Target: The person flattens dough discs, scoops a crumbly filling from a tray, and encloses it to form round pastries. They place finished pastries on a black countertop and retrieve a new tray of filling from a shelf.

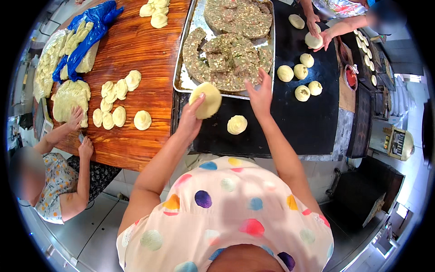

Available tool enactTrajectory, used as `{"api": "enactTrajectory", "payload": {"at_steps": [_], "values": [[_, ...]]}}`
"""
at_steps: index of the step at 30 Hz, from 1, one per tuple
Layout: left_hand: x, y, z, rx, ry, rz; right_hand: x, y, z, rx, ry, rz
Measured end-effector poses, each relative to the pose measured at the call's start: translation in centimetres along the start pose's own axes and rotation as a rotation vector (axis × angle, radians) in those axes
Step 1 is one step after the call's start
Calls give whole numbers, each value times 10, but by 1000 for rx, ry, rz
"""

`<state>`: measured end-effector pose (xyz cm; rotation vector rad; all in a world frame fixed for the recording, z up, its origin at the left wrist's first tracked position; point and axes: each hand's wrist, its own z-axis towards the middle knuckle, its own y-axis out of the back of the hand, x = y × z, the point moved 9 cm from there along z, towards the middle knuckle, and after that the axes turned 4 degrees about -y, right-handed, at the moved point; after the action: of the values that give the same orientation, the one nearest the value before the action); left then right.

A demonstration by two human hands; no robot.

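1 flat dough disc (210, 102), pale yellow, round, held above the near left corner of the metal tray (195, 20).
1 left hand (192, 113), partly closed on the disc's lower left edge: thumb across the upper face, other fingers mostly hidden by the dough.
1 right hand (260, 95), open, fingers apart, nothing seen in its grasp; located at the tray's near right corner. Contact with the rim: cannot tell.
Handling, as judged: disc light, soft, pliable, likely to stretch or tear under a pinch; best borne on spread fingers or a flat palm, thumb light at the edge.
2 large mounds of flecked minced filling (235, 56) in the tray, probably moist, crumbly and heavy in bulk; to be taken in small scoops from the broken near portion.
1 coiled dough ball (237, 124) on the black surface (276, 140), between the forearms, untouched.
5 rounded dough balls (300, 71), grouped right of the tray; some tops show dark filling.
Several dough rounds (119, 116) on the wooden surface (145, 54), left.
1 dough slab (68, 102), far left, under a co-worker's palm.
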<state>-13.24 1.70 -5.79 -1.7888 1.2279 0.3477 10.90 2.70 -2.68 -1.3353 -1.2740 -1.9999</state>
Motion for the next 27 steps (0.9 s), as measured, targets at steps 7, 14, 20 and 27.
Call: {"api": "enactTrajectory", "payload": {"at_steps": [7, 14, 20, 27], "values": [[-36, 51, -11, -27, -82, 312, -34, -70, 46, -63, -88, -404], [-38, 63, -2, -14, 63, 173, -53, -83, 55, -90, -88, -490], [-25, 44, 22, 35, 207, -131, -80, -66, 71, 200, -307, -218], [7, 16, 53, 144, 292, -244, -89, -38, 57, 353, -564, 353]]}}
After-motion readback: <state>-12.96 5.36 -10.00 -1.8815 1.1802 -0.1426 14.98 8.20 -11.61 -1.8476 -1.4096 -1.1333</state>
